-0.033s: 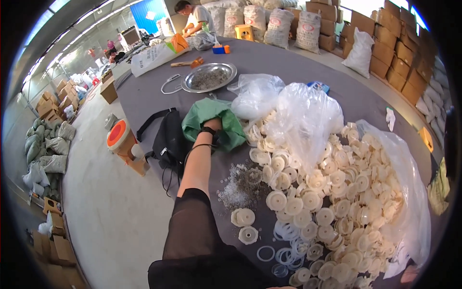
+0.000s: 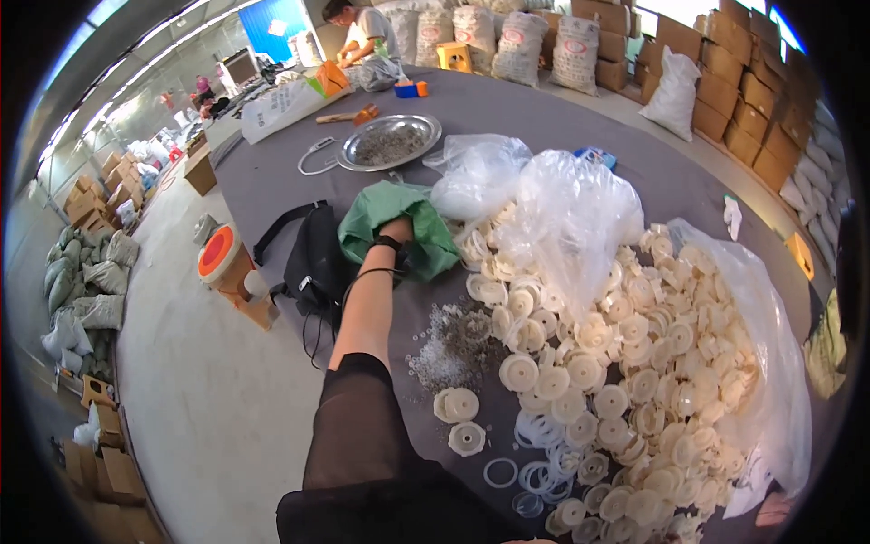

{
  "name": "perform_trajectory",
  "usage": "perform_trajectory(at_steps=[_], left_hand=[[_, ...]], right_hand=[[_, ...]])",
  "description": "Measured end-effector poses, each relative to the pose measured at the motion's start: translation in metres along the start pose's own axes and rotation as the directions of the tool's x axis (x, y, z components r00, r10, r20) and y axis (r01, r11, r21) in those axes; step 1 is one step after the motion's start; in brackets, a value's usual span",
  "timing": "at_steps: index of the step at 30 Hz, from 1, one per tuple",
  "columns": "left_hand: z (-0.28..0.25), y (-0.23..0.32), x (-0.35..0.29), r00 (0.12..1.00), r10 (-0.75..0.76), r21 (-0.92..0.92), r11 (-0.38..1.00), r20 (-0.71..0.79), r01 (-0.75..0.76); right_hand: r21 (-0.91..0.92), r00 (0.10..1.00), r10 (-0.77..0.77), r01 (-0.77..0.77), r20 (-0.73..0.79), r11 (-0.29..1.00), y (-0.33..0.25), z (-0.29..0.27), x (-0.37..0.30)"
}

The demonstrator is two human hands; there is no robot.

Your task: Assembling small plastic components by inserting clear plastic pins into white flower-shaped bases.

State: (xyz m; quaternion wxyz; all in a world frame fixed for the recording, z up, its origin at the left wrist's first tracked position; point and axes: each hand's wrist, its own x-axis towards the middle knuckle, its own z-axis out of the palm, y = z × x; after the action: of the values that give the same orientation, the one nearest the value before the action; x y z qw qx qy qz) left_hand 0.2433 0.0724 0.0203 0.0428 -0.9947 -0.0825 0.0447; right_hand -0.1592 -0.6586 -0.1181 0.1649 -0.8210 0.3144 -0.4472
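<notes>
My left hand [image 2: 396, 234] reaches down into a green cloth-like bag [image 2: 367, 218], with a dark band round the wrist. The bag's folds hide the fingers, so what they hold, if anything, does not show. Just left of the bag lies a black waist bag [image 2: 313, 254] with its strap. Nearer me is a small heap of clear and dark little rings [image 2: 453, 349]. Beside it spreads a big pile of cream-coloured round plastic parts [image 2: 625, 363], with several loose clear rings [image 2: 544, 476] at its near edge. My right hand is out of view.
Clear plastic bags [image 2: 575, 218] rest on the pile's far side. Beyond the green bag stand a metal dish [image 2: 391, 143] of small dark bits and a hammer-like tool [image 2: 349, 116]. An orange-topped bin [image 2: 217, 254] is left of the table. A person [image 2: 362, 41] works at the far end.
The view has shifted very slightly, so everything sits a little further left and up. My left hand stays inside the green bag.
</notes>
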Motion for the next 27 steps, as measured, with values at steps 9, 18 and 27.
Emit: perform_trajectory(at_steps=[9, 18, 27], left_hand=[[0.008, 0.005, -0.023, 0.914, -0.166, -0.53, 0.846, -0.369, -0.061], [-0.056, 0.097, -0.103, 0.609, 0.114, -0.373, 0.698, -0.785, -0.612], [-0.029, 0.095, -0.02, 0.818, -0.185, -0.526, 0.835, -0.544, -0.161]], right_hand=[[0.334, 0.952, 0.18, -0.259, 0.249, 0.906, -0.085, -0.105, 0.027], [0.458, 0.942, 0.178, -0.297, 0.284, 0.838, -0.089, -0.113, 0.024], [0.463, 0.931, 0.223, -0.34, 0.289, 0.818, -0.054, -0.122, 0.014]])
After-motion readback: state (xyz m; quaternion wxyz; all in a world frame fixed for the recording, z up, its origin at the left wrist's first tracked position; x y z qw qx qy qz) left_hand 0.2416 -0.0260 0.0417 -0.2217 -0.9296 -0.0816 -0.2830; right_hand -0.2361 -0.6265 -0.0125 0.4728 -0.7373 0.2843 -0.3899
